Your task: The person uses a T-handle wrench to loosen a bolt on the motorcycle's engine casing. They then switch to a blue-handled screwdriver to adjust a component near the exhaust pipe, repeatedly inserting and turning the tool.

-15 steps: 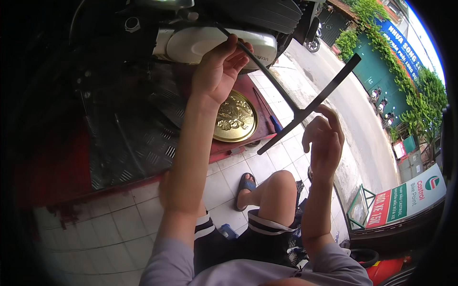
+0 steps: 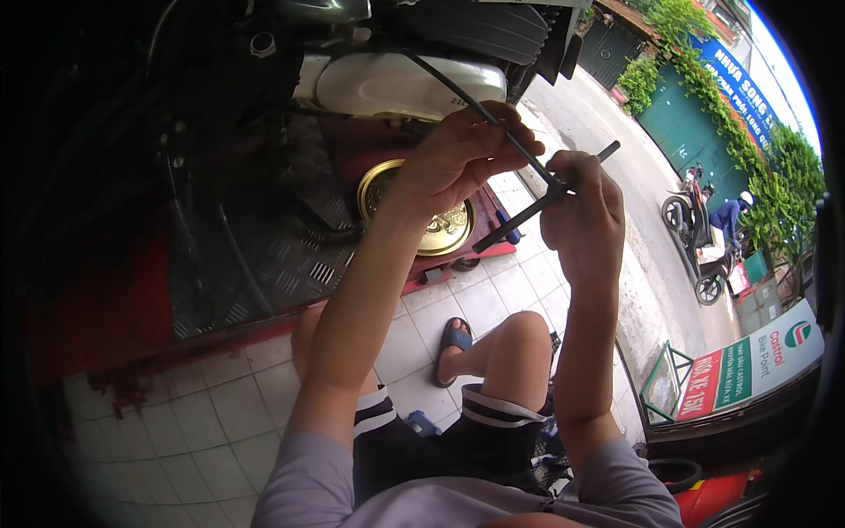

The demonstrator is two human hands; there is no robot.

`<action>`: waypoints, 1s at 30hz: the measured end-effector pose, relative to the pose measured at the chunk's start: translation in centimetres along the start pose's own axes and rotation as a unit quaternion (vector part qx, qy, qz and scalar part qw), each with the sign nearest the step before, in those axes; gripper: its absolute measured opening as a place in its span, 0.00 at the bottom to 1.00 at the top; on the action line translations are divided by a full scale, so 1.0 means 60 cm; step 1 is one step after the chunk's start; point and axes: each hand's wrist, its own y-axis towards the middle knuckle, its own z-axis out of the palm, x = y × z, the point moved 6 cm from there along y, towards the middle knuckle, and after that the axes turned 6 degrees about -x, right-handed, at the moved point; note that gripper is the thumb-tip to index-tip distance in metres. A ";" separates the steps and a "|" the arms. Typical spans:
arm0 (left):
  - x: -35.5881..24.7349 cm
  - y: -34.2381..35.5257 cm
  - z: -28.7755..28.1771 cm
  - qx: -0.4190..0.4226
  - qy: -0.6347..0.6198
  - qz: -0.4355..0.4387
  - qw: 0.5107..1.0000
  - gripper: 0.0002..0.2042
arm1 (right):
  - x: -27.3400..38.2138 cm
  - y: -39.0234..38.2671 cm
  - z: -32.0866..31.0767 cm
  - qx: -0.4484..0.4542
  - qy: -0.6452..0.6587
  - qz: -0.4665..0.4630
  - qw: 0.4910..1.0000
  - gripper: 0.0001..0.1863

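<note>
A dark T-handle wrench (image 2: 510, 228) slants across the view, its long shaft running up and left to the motorcycle's engine side. Whether its far tip sits on a bolt is too dark to tell. My left hand (image 2: 462, 158) loosely holds the shaft partway along, fingers curled around it. At the junction of shaft and crossbar, my right hand (image 2: 583, 207) grips the handle, with both bar ends sticking out. Just above my left hand is the motorcycle's silver engine cover (image 2: 409, 86). Below that hand lies a round gold tin lid or tray (image 2: 451, 231), partly hidden by my wrist.
A red work stand (image 2: 422, 280) with a dark ridged plate (image 2: 264, 255) lies under the motorcycle. A blue-handled screwdriver (image 2: 508, 227) rests at its edge. White floor tiles (image 2: 405, 339) surround my sandalled foot. On the street at right, a rider (image 2: 726, 220) is on a motorbike.
My right hand has closed on the wrench's handle, which has turned. My left hand has slid along the shaft toward the handle. A motorbike and rider have appeared in the street.
</note>
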 end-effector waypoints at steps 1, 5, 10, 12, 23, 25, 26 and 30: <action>-0.005 -0.001 0.001 0.006 0.025 0.012 1.000 0.13 | -0.002 -0.005 0.003 0.001 0.018 0.001 1.000 0.21; -0.002 -0.003 -0.011 -0.016 0.043 0.012 0.999 0.12 | 0.039 -0.008 -0.070 -0.179 -0.280 -0.186 0.925 0.24; -0.009 -0.004 -0.012 -0.027 0.070 0.004 0.997 0.08 | 0.004 -0.061 -0.016 0.056 -0.504 -0.089 0.857 0.19; -0.009 -0.005 -0.018 -0.055 0.092 -0.002 0.994 0.08 | -0.006 -0.081 0.021 0.148 -0.462 -0.100 0.869 0.25; -0.021 -0.002 -0.019 -0.127 0.106 0.013 0.986 0.09 | 0.004 -0.073 0.025 0.240 -0.397 -0.056 0.884 0.34; -0.019 -0.004 -0.021 -0.146 0.114 0.014 0.983 0.09 | 0.035 -0.072 0.042 0.147 -0.300 -0.087 0.939 0.35; -0.016 -0.004 -0.022 -0.156 0.117 0.014 0.981 0.09 | 0.039 -0.062 0.024 0.091 -0.336 -0.075 0.934 0.36; -0.020 -0.006 -0.029 -0.187 0.162 0.012 0.969 0.09 | 0.014 -0.059 -0.002 0.042 -0.534 0.020 0.844 0.33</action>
